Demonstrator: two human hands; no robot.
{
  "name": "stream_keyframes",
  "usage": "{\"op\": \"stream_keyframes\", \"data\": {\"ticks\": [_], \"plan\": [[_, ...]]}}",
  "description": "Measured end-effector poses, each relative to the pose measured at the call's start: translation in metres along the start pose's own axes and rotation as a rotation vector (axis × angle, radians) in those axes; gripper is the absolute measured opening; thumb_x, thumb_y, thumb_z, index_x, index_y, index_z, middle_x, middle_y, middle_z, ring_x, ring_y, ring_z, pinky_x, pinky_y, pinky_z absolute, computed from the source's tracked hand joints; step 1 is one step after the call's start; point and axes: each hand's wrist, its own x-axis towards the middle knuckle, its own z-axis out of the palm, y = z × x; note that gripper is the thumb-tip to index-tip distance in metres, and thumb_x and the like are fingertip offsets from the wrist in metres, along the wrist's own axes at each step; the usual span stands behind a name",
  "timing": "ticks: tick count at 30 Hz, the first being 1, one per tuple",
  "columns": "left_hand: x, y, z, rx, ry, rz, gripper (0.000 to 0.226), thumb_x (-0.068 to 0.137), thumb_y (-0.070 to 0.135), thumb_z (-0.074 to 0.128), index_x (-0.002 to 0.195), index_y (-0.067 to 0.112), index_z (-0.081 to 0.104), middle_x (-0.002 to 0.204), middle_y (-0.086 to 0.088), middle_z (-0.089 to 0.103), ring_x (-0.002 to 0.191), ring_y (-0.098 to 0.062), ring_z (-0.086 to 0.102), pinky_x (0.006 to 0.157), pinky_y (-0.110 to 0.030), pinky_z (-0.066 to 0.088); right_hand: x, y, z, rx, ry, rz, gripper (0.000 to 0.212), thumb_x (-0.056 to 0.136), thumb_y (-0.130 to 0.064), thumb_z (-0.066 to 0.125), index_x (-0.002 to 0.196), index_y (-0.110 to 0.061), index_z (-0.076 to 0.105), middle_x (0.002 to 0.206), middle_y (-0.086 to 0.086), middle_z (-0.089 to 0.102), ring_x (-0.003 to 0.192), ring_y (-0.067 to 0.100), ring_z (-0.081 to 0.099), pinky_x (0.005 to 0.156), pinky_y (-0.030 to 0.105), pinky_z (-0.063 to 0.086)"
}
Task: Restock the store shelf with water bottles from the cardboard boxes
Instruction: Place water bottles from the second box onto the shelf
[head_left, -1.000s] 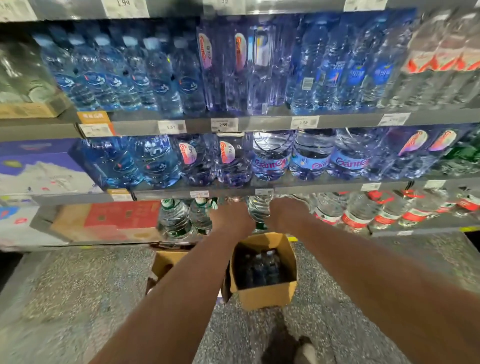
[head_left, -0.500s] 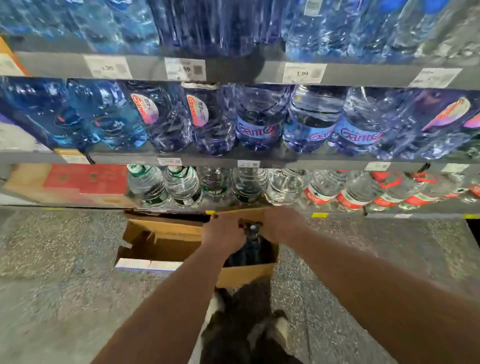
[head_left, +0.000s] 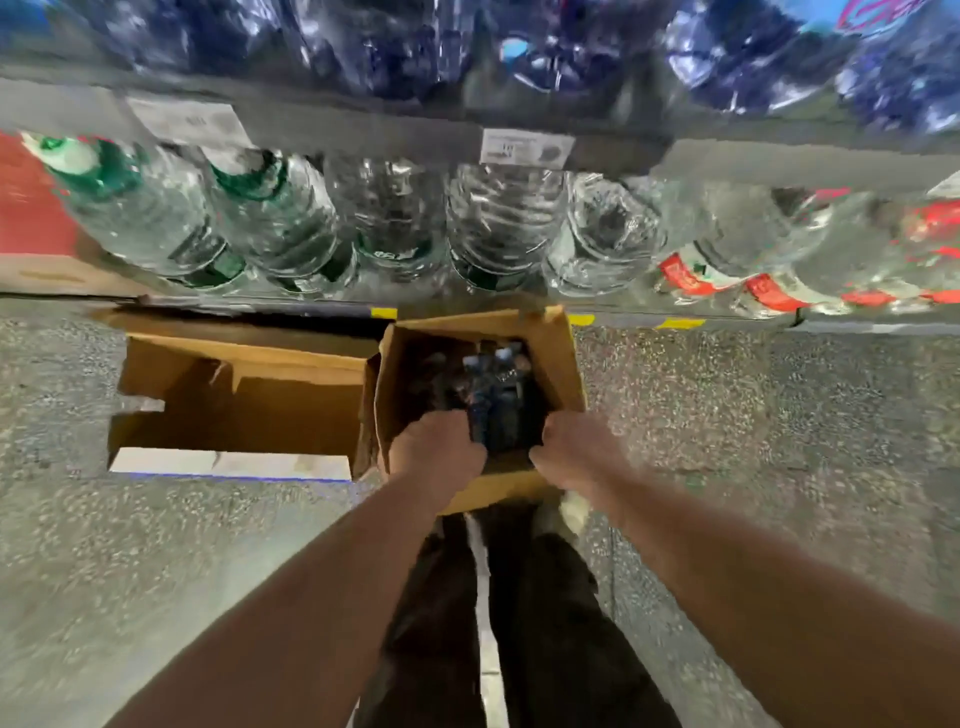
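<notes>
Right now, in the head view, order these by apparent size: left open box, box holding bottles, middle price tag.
1. left open box
2. box holding bottles
3. middle price tag, clearly smallest

The empty box (head_left: 249, 410) is brown with a white flap edge. The other box (head_left: 566, 364) is brown too. Its small bottles (head_left: 493, 395) are dark blue with pale caps. The floor (head_left: 753, 415) is grey with lots of tiny light and dark dots. Some clear bottles (head_left: 270, 218) have green bands. The red-band bottles (head_left: 727, 260) are clear too. The top bottles (head_left: 571, 47) look deep blue. The price tag (head_left: 527, 148) is white. The trousers (head_left: 545, 623) are black with a white stripe.
</notes>
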Motion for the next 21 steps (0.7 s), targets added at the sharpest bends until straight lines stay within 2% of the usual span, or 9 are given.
{"op": "stream_keyframes", "data": {"ticks": [4,6,8,11,13,14,16,18,21], "plan": [[0.065,-0.019,0.06,-0.174,-0.096,-0.078,0.032,0.087,0.03,0.055,0.115,0.014,0.057,0.104,-0.007,0.059,0.097,-0.029,0.058,0.075,-0.034,0.046,0.074,0.018,0.054,0.037,-0.048,0.005,0.008,0.082,-0.025,0.055,0.082,-0.017,0.056,0.078,0.004,0.058,0.079,0.026,0.061,0.06,0.028,0.041],[0.098,-0.024,0.089,-0.27,-0.104,-0.109,0.037,0.089,0.027,0.055,0.121,0.01,0.055,0.118,-0.011,0.059,0.108,-0.031,0.056,0.082,-0.034,0.045,0.116,0.027,0.082,0.082,-0.057,-0.008,0.022,0.087,-0.026,0.054,0.102,-0.011,0.059,0.1,0.01,0.062,0.096,0.03,0.059,0.07,0.028,0.04],[0.127,-0.024,0.115,-0.366,-0.093,-0.161,0.039,0.089,0.026,0.056,0.123,0.007,0.052,0.122,-0.014,0.058,0.111,-0.031,0.055,0.088,-0.035,0.045,0.152,0.033,0.105,0.141,-0.055,0.011,0.031,0.089,-0.026,0.054,0.113,-0.008,0.059,0.114,0.013,0.06,0.106,0.032,0.056,0.074,0.027,0.036],[0.164,-0.021,0.15,-0.455,-0.087,-0.211,0.042,0.092,0.024,0.053,0.128,0.003,0.048,0.126,-0.018,0.055,0.115,-0.034,0.052,0.094,-0.038,0.043,0.194,0.04,0.135,0.308,-0.008,0.059,0.027,0.088,-0.027,0.058,0.11,-0.012,0.061,0.106,0.012,0.063,0.1,0.033,0.059,0.069,0.029,0.04],[0.182,-0.02,0.169,-0.481,-0.095,-0.24,0.047,0.093,0.023,0.052,0.133,0.0,0.042,0.132,-0.021,0.05,0.12,-0.036,0.048,0.097,-0.038,0.039,0.216,0.043,0.154,0.405,0.028,0.013,0.017,0.088,-0.022,0.058,0.103,-0.014,0.062,0.093,0.008,0.062,0.088,0.028,0.059,0.061,0.028,0.039],[0.189,-0.019,0.177,-0.498,-0.096,-0.25,0.051,0.093,0.023,0.052,0.137,0.0,0.038,0.136,-0.022,0.045,0.124,-0.036,0.044,0.099,-0.038,0.037,0.225,0.044,0.163,0.407,0.047,-0.013,0.02,0.088,-0.021,0.058,0.106,-0.013,0.062,0.095,0.007,0.061,0.089,0.026,0.058,0.062,0.027,0.038],[0.201,-0.017,0.188,-0.554,-0.088,-0.268,0.058,0.093,0.023,0.052,0.142,0.003,0.03,0.142,-0.019,0.037,0.128,-0.034,0.04,0.102,-0.038,0.034,0.238,0.044,0.178,0.405,0.074,-0.044,0.039,0.087,-0.021,0.06,0.125,-0.013,0.054,0.119,0.008,0.058,0.108,0.026,0.055,0.081,0.031,0.045],[0.21,-0.014,0.195,-0.573,-0.065,-0.296,0.057,0.094,0.023,0.051,0.143,0.006,0.029,0.142,-0.018,0.036,0.127,-0.033,0.041,0.102,-0.038,0.036,0.248,0.043,0.188,0.464,0.066,-0.043,0.056,0.086,-0.024,0.062,0.138,-0.015,0.041,0.135,0.008,0.049,0.123,0.025,0.047,0.098,0.034,0.041],[0.221,-0.008,0.197,-0.507,-0.033,-0.384,0.058,0.094,0.024,0.052,0.142,0.003,0.028,0.139,-0.019,0.035,0.124,-0.035,0.043,0.098,-0.038,0.039,0.264,0.046,0.191,0.572,0.018,0.071,0.066,0.084,-0.027,0.067,0.141,-0.016,0.036,0.139,0.007,0.047,0.125,0.026,0.046,0.098,0.032,0.038]]}}
